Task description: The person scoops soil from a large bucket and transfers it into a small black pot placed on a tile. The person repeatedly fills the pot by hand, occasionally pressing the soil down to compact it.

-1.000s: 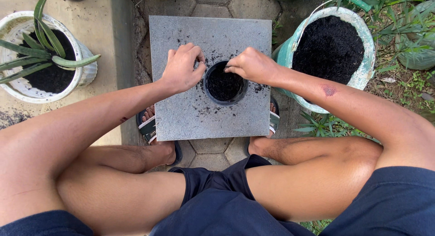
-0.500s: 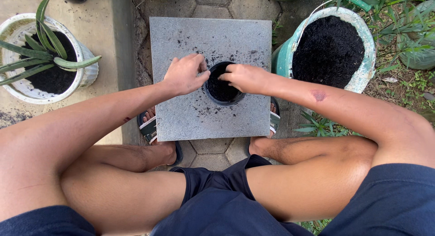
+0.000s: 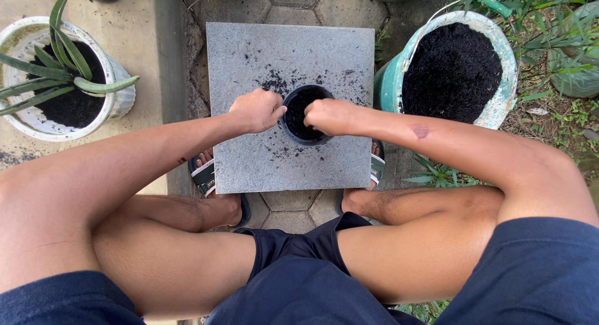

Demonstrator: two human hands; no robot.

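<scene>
A small black pot partly filled with dark soil stands on a grey square tile. My left hand is closed against the pot's left rim. My right hand covers the right rim, with its fingers curled down over the edge into the pot and the fingertips hidden. Loose soil crumbs lie scattered on the tile around the pot.
A teal and white bucket full of dark soil stands right of the tile. A white pot with a spiky green plant sits at the left on concrete. My knees and sandalled feet border the tile's near edge. There is grass at the right.
My right hand has moved from the pot's outer right side to over its rim, with the fingers curling inside. My left hand has stayed at the left rim.
</scene>
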